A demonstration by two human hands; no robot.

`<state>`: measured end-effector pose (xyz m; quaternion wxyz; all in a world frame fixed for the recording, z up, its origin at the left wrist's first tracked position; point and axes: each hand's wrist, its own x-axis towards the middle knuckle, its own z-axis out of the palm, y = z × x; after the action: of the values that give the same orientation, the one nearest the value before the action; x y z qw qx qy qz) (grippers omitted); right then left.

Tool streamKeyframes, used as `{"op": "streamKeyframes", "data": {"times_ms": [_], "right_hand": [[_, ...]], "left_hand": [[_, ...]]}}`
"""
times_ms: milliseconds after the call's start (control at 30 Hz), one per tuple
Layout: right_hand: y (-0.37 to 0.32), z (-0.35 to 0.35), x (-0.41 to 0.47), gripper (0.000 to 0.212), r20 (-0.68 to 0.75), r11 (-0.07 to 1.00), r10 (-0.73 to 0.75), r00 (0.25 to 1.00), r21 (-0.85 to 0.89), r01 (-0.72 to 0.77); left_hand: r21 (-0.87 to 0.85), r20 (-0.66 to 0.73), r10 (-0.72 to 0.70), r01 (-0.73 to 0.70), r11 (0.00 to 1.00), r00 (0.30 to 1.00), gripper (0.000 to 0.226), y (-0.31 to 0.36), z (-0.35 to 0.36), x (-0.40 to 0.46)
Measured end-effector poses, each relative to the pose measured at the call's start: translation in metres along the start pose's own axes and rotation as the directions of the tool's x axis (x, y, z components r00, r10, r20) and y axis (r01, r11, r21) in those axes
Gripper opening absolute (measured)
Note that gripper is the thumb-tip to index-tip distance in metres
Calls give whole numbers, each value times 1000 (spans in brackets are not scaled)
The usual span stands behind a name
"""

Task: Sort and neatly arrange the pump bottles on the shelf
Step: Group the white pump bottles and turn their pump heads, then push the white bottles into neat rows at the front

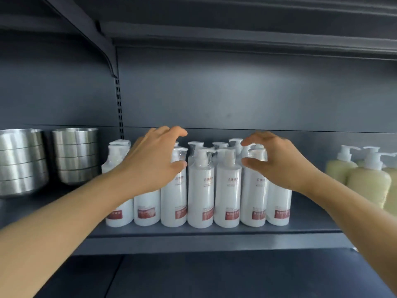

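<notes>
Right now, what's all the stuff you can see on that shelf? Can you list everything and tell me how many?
tall white pump bottles with red labels: seven in the front row, more behind (the full count is hidden), white, middle of the shelf, standing upright
pale yellow pump bottles: at least three, pale yellow with white pumps, right end of the shelf, cut off by the picture edge
shiny metal bowls: two stacks, silver, left end of the shelf
dark grey metal shelf: one, dark grey, with another shelf above it
left hand: one, fingers spread, over the white bottles on the left
right hand: one, fingers curved, at the pump tops on the right, gripping nothing that I can see
</notes>
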<state>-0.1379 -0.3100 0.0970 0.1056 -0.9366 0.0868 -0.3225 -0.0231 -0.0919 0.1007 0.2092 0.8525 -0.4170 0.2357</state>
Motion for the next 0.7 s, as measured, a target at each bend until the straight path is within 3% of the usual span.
{"op": "streamKeyframes", "data": {"times_ms": [133, 233, 333, 467, 567, 700], "right_hand": [[-8, 16, -35, 36, -154, 989, 110, 982, 120, -92], [-6, 31, -58, 37, -226, 967, 213, 951, 191, -171], [3, 46, -79, 47, -236, 938, 321, 917, 217, -272], [19, 64, -97, 62, -144, 872, 467, 873, 240, -427], [26, 68, -101, 65, -109, 877, 461, 881, 209, -433], [23, 67, -88, 62, -121, 916, 363, 924, 227, -330]], "left_hand": [[-53, -76, 3, -7, 999, 997, 57, -3, 19, -38], [-72, -50, 3, -7, 997, 999, 60, -1, 42, -61], [-44, 9, -7, 8, 999, 1000, 63, 4, 69, -76], [-12, 20, -115, 115, 993, 993, 65, 10, 99, -78], [41, -81, -156, 160, 986, 984, 64, 14, 107, -66], [92, -241, -110, 136, 986, 964, 57, 15, 98, -34]]}}
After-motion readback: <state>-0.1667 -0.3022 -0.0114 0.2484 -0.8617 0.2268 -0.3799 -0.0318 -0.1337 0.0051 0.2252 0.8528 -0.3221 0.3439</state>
